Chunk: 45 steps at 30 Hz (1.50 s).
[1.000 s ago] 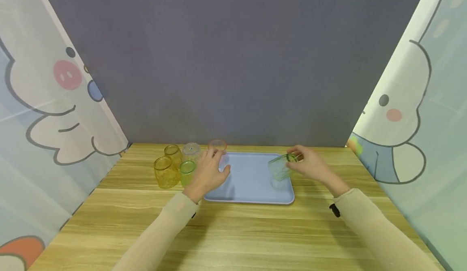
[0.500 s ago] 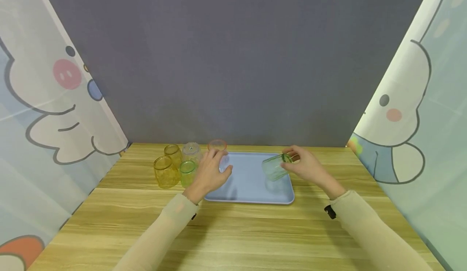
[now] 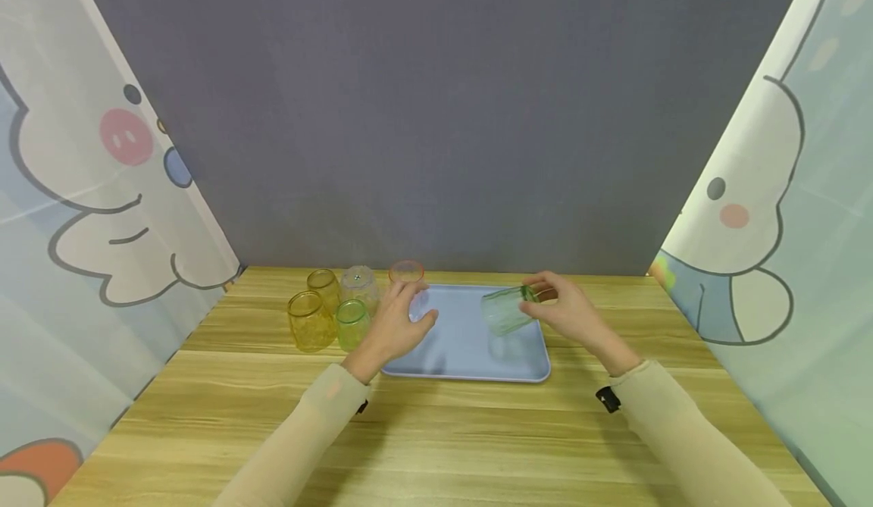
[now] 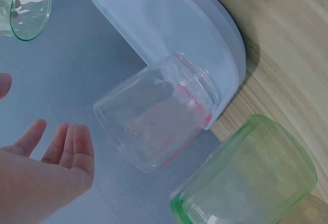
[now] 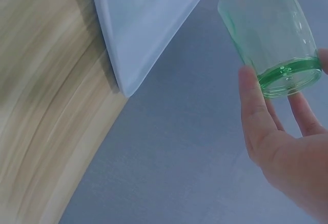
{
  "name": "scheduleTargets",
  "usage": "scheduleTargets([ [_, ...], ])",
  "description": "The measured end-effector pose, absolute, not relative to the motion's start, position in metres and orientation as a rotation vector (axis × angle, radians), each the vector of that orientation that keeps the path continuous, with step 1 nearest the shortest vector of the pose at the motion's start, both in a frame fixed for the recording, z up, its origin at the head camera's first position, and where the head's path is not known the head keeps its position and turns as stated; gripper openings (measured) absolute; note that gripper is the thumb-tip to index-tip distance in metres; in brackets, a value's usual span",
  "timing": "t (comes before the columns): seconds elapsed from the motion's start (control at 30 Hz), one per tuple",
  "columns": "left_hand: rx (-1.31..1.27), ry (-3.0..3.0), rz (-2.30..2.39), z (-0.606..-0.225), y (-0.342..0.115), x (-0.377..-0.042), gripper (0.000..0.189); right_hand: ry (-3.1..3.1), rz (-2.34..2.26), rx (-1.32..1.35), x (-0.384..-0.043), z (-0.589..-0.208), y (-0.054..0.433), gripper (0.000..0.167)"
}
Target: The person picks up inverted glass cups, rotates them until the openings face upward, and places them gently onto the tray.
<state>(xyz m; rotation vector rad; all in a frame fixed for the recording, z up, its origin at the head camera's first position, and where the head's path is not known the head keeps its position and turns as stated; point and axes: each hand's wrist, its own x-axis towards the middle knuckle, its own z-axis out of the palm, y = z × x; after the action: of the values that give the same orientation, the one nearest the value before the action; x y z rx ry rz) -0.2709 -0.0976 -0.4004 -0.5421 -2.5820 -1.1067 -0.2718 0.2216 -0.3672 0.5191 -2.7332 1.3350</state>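
In the head view my right hand (image 3: 569, 311) grips a pale green glass (image 3: 506, 311) near its thick base. The glass lies tilted on its side above the right part of a light blue tray (image 3: 470, 370), mouth toward the left. My left hand (image 3: 395, 325) holds nothing, its fingers loosely bent over the tray's left side. Beside it in the left wrist view are a clear glass (image 4: 148, 116) with pinkish-red edging and a green glass (image 4: 251, 172), both apart from the fingers. The right wrist view shows fingers and thumb around the green glass's base (image 5: 289, 75).
Left of the tray, two amber glasses (image 3: 311, 325), a clear patterned glass (image 3: 358, 283) and the green one stand close together on the wooden table (image 3: 477, 439). A grey panel (image 3: 436, 151) rises behind the table, with printed curtains (image 3: 764, 211) at both sides.
My right hand has moved left over the tray with the green glass, which has tipped further toward horizontal. My left hand has shifted only slightly right.
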Motion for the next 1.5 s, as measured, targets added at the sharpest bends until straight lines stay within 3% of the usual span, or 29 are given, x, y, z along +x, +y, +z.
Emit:
scheduleTargets([
  [0.57, -0.577, -2.561, -1.435, -0.397, -0.094, -0.268, 0.051, -2.634, 1.441, 0.487, -0.267, -0.377, 0.211, 0.051],
  [1.5, -0.650, -2.474, -1.551, -0.391, -0.090, -0.262, 0.053, -2.415, 1.726, 0.511, -0.264, -0.382, 0.199, 0.046],
])
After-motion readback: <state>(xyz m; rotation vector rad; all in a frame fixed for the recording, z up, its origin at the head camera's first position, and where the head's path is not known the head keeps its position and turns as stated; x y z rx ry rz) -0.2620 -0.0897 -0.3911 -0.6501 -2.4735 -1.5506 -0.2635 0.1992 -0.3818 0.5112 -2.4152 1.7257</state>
